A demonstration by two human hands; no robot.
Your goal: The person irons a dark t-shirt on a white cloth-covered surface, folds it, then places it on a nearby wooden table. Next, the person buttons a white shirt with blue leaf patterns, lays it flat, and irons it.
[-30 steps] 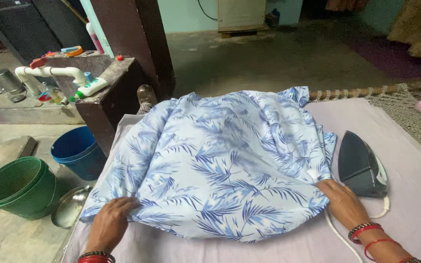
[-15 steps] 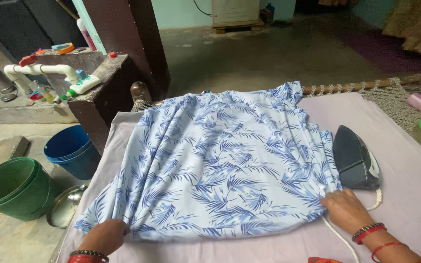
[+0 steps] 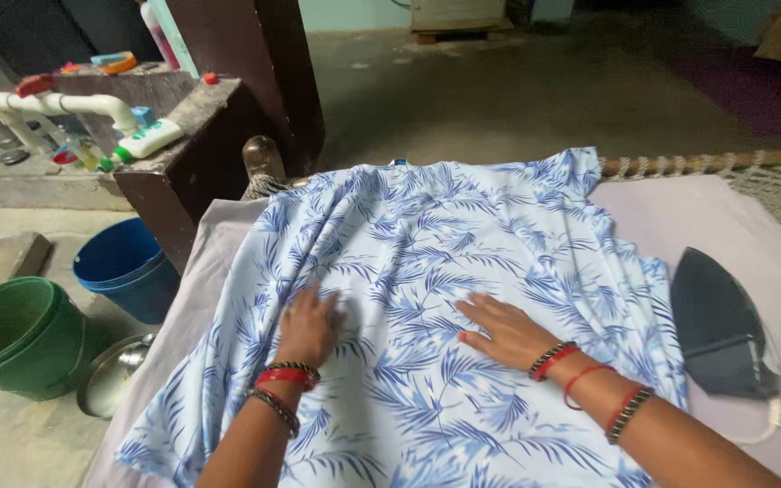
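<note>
- Head view: the shirt point(image 3: 436, 307), pale blue with a darker leaf print, lies spread over the lilac sheet point(image 3: 752, 226) that covers the cot, reaching from the far edge down to the near edge and hanging a little over the left edge.
- The left hand point(image 3: 307, 325) rests palm down on the shirt's middle, fingers loosely spread and gripping nothing; pressing flat like this looks meant to smooth the cloth.
- The right hand point(image 3: 503, 330) lies flat just beside it, fingers open and stretched toward the left, likewise holding nothing.
- The iron point(image 3: 723, 327) lies on the sheet near the right edge, just clear of the shirt's hem, apart from both hands; its cord point(image 3: 766, 432) curls at its near end.
- Off the cot's left edge, on the floor, stand a green bucket point(image 3: 15, 334), a blue tub point(image 3: 128, 271) and a steel plate point(image 3: 110, 387).
</note>
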